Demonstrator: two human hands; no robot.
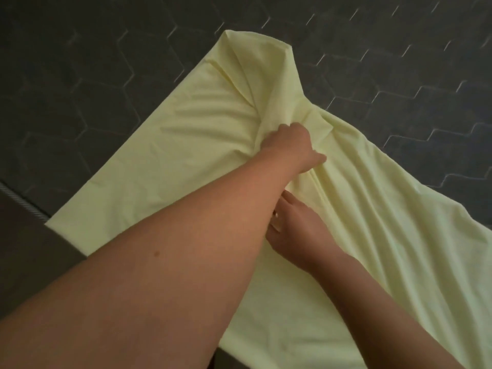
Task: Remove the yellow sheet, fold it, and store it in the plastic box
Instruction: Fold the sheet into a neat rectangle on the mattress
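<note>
The pale yellow sheet (170, 161) lies spread over a raised surface, running from the lower left and bottom up to a far corner at top centre. My left hand (290, 147) reaches far forward and grips a bunched ridge of the sheet, with creases fanning out from it. My right hand (295, 230) lies just behind and below, under my left forearm, its fingers curled into the cloth. The fingertips of both hands are hidden by fabric or by my arm. The plastic box is not in view.
A dark floor of hexagonal tiles (106, 62) surrounds the sheet at top, left and right. A dark block with a pale ribbed edge (24, 203) stands at the lower left beside the sheet.
</note>
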